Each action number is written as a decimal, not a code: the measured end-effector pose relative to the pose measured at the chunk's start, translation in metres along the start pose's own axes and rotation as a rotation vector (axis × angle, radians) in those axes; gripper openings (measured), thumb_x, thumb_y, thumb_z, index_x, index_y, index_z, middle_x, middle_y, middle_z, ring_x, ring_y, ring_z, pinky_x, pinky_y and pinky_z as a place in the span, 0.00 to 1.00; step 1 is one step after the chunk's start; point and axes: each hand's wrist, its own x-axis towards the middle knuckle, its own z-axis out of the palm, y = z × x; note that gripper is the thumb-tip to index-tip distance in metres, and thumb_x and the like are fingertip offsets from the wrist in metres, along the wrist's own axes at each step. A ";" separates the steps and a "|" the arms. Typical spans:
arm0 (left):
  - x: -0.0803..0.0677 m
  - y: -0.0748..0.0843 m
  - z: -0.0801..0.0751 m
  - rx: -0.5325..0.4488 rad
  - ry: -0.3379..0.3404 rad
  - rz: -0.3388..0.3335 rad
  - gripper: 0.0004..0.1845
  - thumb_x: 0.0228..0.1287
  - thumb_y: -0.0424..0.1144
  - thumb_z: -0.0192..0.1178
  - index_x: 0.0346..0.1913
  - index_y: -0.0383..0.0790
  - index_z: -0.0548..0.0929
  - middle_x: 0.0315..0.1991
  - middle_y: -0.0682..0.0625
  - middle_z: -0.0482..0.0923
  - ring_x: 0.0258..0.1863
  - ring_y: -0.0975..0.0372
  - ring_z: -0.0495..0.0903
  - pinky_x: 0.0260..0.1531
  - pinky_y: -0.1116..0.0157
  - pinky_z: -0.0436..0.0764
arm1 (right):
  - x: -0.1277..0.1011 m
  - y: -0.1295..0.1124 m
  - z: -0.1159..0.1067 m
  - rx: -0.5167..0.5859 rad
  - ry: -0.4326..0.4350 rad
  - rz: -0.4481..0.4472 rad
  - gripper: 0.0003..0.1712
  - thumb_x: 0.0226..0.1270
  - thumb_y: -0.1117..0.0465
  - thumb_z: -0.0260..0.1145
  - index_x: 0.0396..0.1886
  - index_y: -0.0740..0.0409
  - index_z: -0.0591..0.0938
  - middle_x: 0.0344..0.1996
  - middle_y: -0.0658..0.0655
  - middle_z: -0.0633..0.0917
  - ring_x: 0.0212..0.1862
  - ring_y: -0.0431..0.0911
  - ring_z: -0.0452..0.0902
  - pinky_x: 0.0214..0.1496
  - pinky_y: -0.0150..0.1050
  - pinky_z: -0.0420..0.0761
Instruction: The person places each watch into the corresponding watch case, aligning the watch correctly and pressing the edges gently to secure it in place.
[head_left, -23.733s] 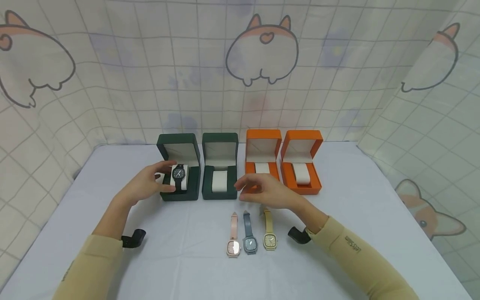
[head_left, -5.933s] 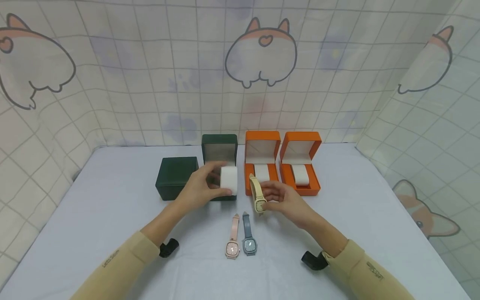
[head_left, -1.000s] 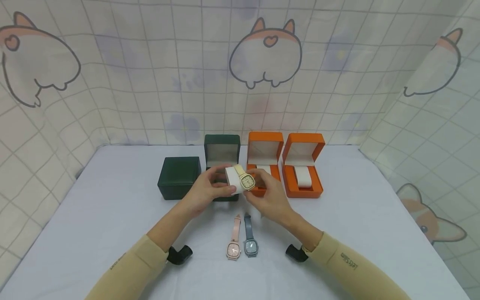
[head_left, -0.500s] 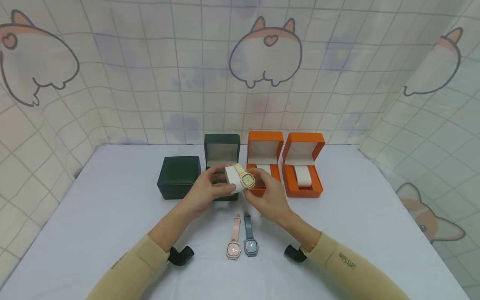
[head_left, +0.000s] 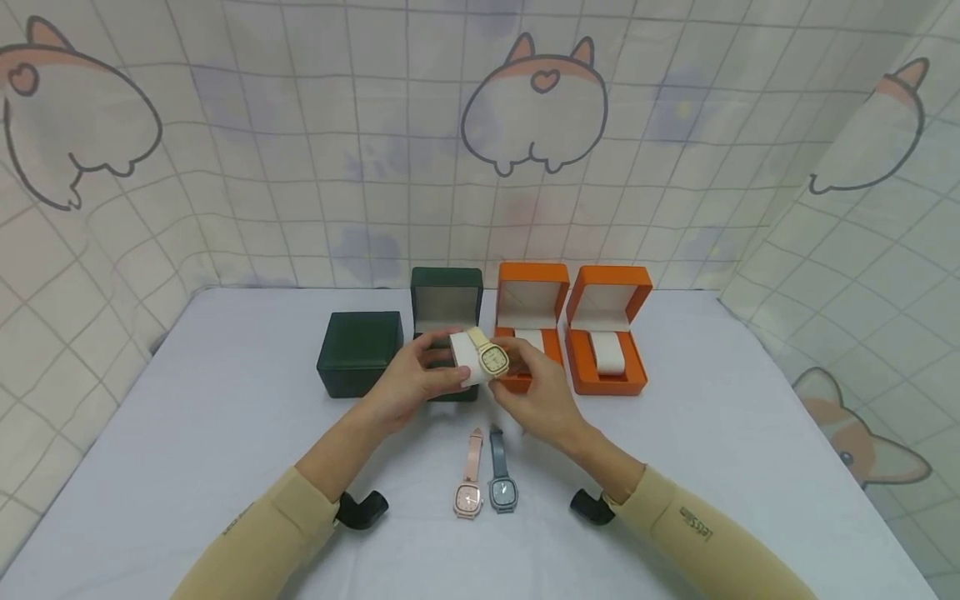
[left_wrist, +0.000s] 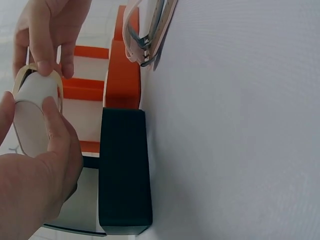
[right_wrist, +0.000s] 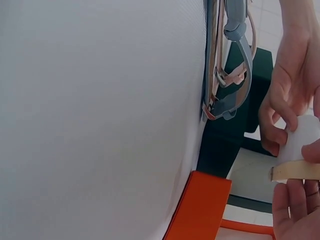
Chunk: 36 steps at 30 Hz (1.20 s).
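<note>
Yellow from strap to case, the watch (head_left: 493,360) circled one end of a white cushion (head_left: 463,358), both held up in front of a green box (head_left: 447,304) whose lid stood raised. The left grip (head_left: 405,379) grasped the cushion between thumb and fingers, while the right grip (head_left: 542,392) pinched the watch at the cushion's other end. Whether the buckle was fastened could not be told from these views.

The watch would probably have handled as a light thing: a pliable strap that needed guiding, joined to a stiff, smooth case that might slip and a dial that could scratch. The cushion looked slightly soft, likely to give under a squeeze. It seemed best held by its bare end, away from the strap, with the watch taken by the strap or the case's edges rather than across the dial.

Nearer the person, a pink watch (head_left: 468,498) and a blue-grey watch (head_left: 503,493) lay side by side on the white worktop (head_left: 225,500).
</note>
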 end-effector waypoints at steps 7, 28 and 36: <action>0.000 0.000 0.000 -0.023 0.001 -0.011 0.39 0.66 0.28 0.70 0.76 0.42 0.64 0.68 0.37 0.64 0.62 0.46 0.72 0.54 0.57 0.83 | 0.001 0.003 0.003 -0.017 0.033 -0.043 0.31 0.61 0.72 0.75 0.64 0.61 0.77 0.48 0.55 0.85 0.45 0.47 0.82 0.49 0.52 0.86; 0.004 -0.004 0.010 -0.096 -0.016 0.044 0.39 0.66 0.25 0.67 0.76 0.36 0.61 0.66 0.33 0.66 0.56 0.48 0.78 0.54 0.55 0.83 | 0.001 0.000 0.007 -0.154 0.133 -0.104 0.29 0.60 0.71 0.71 0.62 0.63 0.76 0.51 0.57 0.85 0.39 0.44 0.79 0.43 0.38 0.86; 0.003 -0.002 0.006 -0.057 -0.017 0.050 0.40 0.64 0.24 0.69 0.76 0.39 0.63 0.66 0.34 0.65 0.52 0.49 0.81 0.52 0.55 0.84 | 0.002 -0.002 -0.003 -0.086 0.018 -0.068 0.30 0.61 0.70 0.75 0.63 0.62 0.77 0.49 0.56 0.82 0.45 0.49 0.80 0.48 0.43 0.86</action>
